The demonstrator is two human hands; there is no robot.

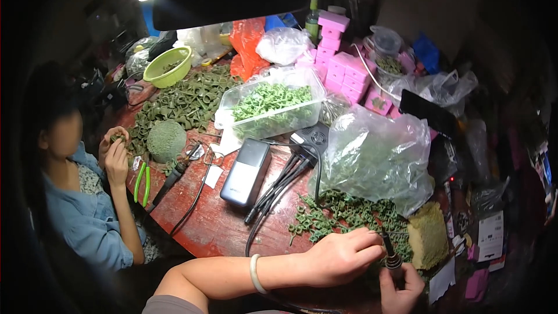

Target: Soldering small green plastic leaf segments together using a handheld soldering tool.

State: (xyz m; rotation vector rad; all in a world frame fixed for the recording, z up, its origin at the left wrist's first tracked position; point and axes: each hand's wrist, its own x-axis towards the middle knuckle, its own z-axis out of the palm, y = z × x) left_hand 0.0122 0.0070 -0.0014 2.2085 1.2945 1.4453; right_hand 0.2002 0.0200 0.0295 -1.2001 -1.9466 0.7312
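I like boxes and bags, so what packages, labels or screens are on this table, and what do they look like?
Pink boxes: stacked at the back, small, square.
Clear tub: middle, holds green pieces.
Clear plastic bag: right of centre, crumpled.
Orange bag: back, crinkled.
Dark phone: right, screen black.
White card: right edge, printed.

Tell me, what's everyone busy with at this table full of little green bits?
The person wearing the camera has the left hand reaching over a heap of small green pieces, while the right hand grips a dark pen-like tool upright beside a yellowish sponge block. Across the red table, another person's hands work a small green piece. A clear tub of green pieces, a grey power bank and pink boxes lie between.
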